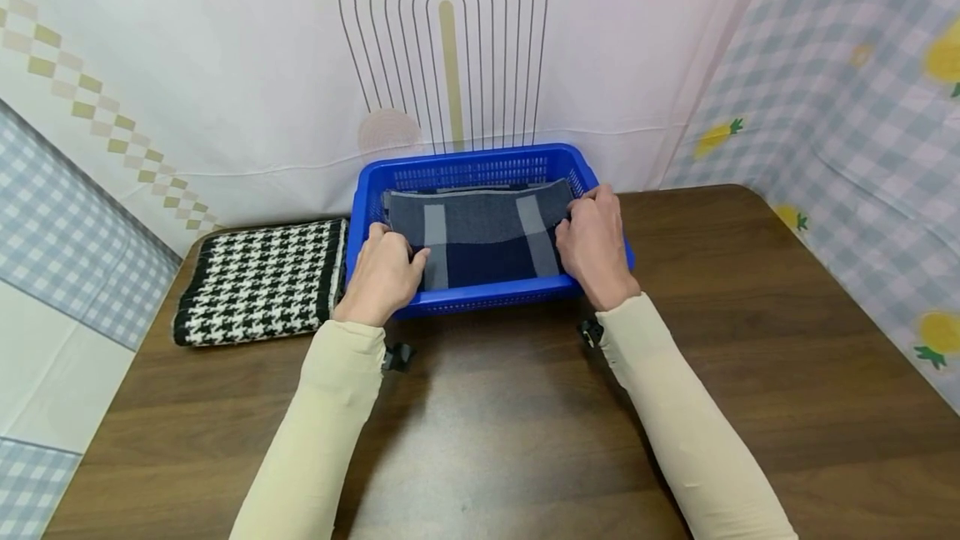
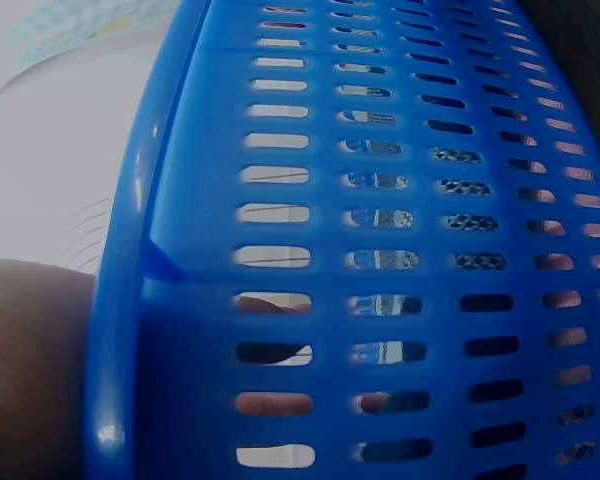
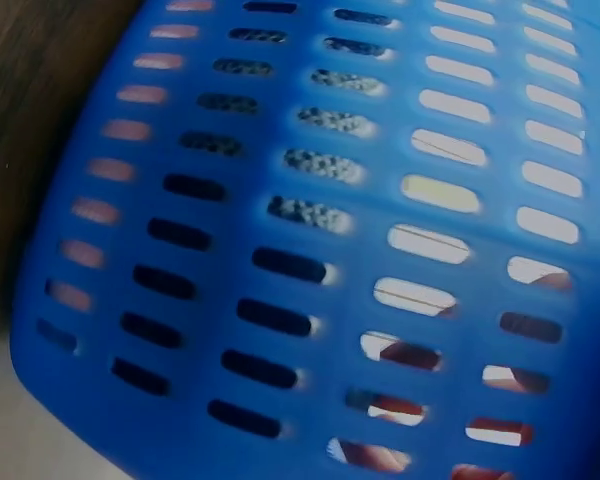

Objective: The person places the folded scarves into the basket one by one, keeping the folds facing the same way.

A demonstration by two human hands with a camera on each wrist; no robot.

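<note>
A dark wooden table (image 1: pixel 750 357) fills the lower view, backed by pale patterned cloth walls, and at its far edge stands a blue slotted basket (image 1: pixel 480 300), which also fills both wrist views as a wall of blue plastic slots (image 2: pixel 380 300) (image 3: pixel 280 250). Inside the basket lies a folded navy scarf with grey bars (image 1: pixel 480 232), sitting level and reaching nearly from one side wall to the other. To the left of the basket, just beside it on the table, rests a folded black-and-white houndstooth scarf (image 1: pixel 258 280). The left hand (image 1: pixel 384 272) curls over the basket's left rim and grips the near left edge of the navy scarf; the right hand (image 1: pixel 595 244) does likewise at the right edge, fingers bent around the cloth. The step in hand appears to be settling the folded navy scarf into the basket. The next move would seem to call for pressing the fold flat, freeing both sets of fingers without dragging the layers askew, then drawing the hands clear of the rims.
</note>
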